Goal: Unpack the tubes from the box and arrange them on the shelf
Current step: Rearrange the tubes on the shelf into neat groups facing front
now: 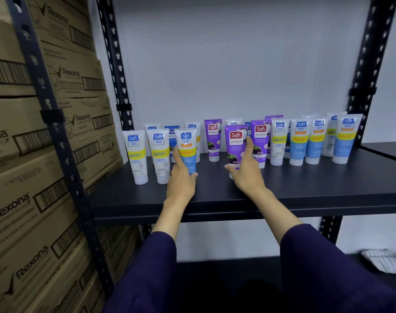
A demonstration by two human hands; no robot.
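Note:
Several Safi tubes stand cap-down in rows on the dark shelf (283, 190). My left hand (181, 177) grips a blue-and-white Vitamin C tube (186, 145) standing near the shelf's front, right of two white Vitamin C tubes (136, 154). My right hand (244, 170) holds a purple Naturals tube (235, 143) upright, thumb at its base and fingers along its right side. More purple tubes (260, 141) and blue tubes (301, 141) stand behind and to the right. The box is not in view.
Stacked Rexona cartons (34, 154) fill the rack on the left behind a dark perforated upright (57, 132). Another upright (364, 86) stands at the right. A white cloth (384, 259) lies on the lower shelf at the right.

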